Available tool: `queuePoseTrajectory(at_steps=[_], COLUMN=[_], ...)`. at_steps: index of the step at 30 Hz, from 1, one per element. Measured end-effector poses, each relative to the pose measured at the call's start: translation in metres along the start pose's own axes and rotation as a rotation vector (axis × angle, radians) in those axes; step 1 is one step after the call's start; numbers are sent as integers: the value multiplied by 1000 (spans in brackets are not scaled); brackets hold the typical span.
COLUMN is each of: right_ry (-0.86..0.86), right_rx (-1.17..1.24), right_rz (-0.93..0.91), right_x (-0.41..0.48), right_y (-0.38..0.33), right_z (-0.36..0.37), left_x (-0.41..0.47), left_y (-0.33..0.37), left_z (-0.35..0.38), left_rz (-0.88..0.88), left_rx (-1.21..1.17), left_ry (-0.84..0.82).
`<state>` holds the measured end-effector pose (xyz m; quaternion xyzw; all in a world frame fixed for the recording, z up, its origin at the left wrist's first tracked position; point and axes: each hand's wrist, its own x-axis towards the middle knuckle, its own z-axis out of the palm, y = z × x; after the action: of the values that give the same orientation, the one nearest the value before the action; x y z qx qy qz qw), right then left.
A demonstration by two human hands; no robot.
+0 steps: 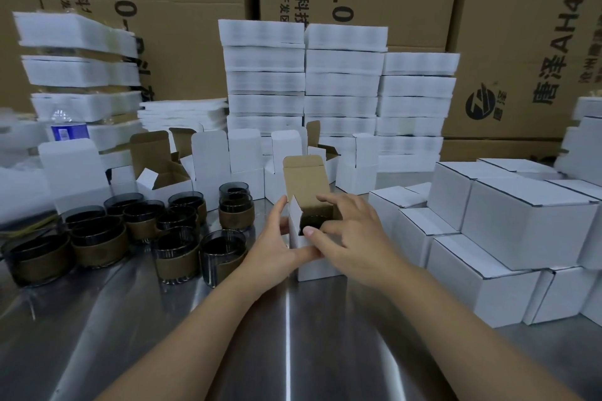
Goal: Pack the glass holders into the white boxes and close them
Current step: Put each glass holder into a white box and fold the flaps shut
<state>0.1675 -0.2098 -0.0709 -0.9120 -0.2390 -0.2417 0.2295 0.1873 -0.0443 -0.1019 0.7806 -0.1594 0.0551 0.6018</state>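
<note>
Steel table (286,335). Unpacked glass holders (176,257) are clustered at left, closed boxes (527,221) stacked at right, empty open boxes (208,156) and foam stacks (342,75) behind. The white box (317,268) stands upright at centre, lid flap raised, brown inside, with a dark glass holder (314,221) seated within. The left hand (273,247) grips its left wall. The right hand (355,238) curls round the right rim, thumb on the opening's front edge.
</note>
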Motion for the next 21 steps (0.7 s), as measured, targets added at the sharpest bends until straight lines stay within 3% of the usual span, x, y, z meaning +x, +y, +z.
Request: queuePoseTrajectory(at_steps=[4,8,13,16,21], right_ry=[-17,111,327,280,121], right_rx=[20,435,868,943,1081], right_rz=[10,83,463,663,782], right_x=[0,1,11,12,14], right_y=[0,-6,1,11,18], right_z=[1,0,1,3,8], left_x=[-2,-4,-5,-4,1], left_y=[3,6,10,11,6], left_z=[1,1,-1,-1,-2], left_rz=[-9,-32,-65,-143,-203], left_rx=[-2,-4,-53,-160,-193], left_ry=[-5,-5,-55,-52,3])
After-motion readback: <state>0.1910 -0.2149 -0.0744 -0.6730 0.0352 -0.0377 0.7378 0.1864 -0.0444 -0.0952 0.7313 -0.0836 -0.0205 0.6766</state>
